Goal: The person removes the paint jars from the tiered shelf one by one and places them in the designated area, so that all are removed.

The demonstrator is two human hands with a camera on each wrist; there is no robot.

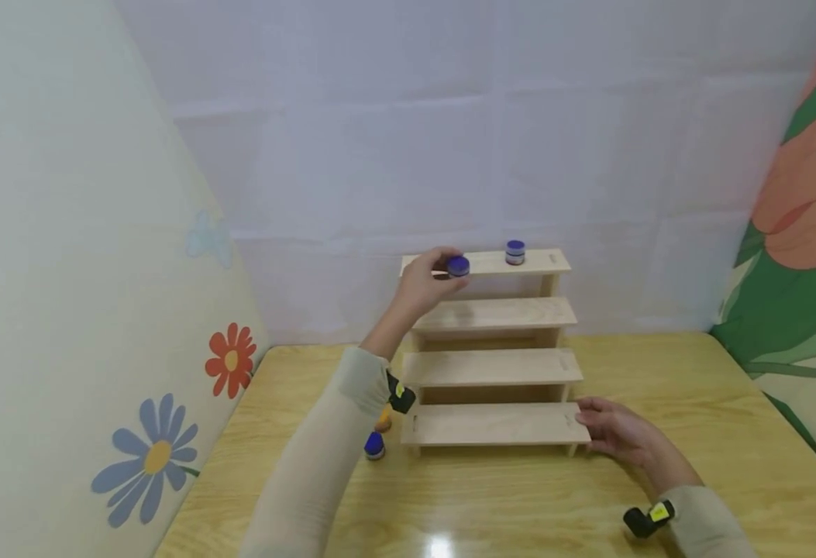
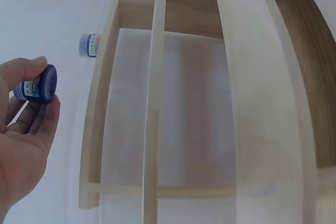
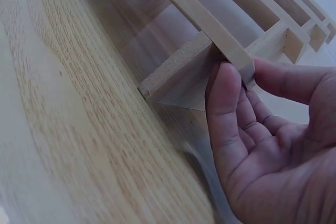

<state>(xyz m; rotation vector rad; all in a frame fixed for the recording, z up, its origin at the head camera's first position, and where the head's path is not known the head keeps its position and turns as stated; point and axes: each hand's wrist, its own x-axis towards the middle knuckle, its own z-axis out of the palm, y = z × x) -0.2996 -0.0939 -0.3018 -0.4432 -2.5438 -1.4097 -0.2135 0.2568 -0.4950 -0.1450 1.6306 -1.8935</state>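
A four-step wooden shelf (image 1: 494, 425) stands on the table. Up at its top step, my left hand (image 1: 423, 285) pinches a small blue-lidded paint jar (image 1: 459, 266) between thumb and fingers. The left wrist view shows the held jar (image 2: 38, 86) tipped on its side, apart from the top step. Another blue-lidded jar (image 1: 515, 253) stands upright on that step, towards the right. My right hand (image 1: 620, 435) is at the right end of the lowest step. In the right wrist view, thumb and forefinger grip the corner of its board (image 3: 231, 51).
On the table (image 1: 491, 504), left of the shelf, stand a blue-lidded jar (image 1: 374, 446) and an orange item (image 1: 383, 419) partly hidden by my left wrist. A white cloth (image 1: 394, 155) hangs behind the shelf. Panels with painted flowers (image 1: 157, 457) flank the table.
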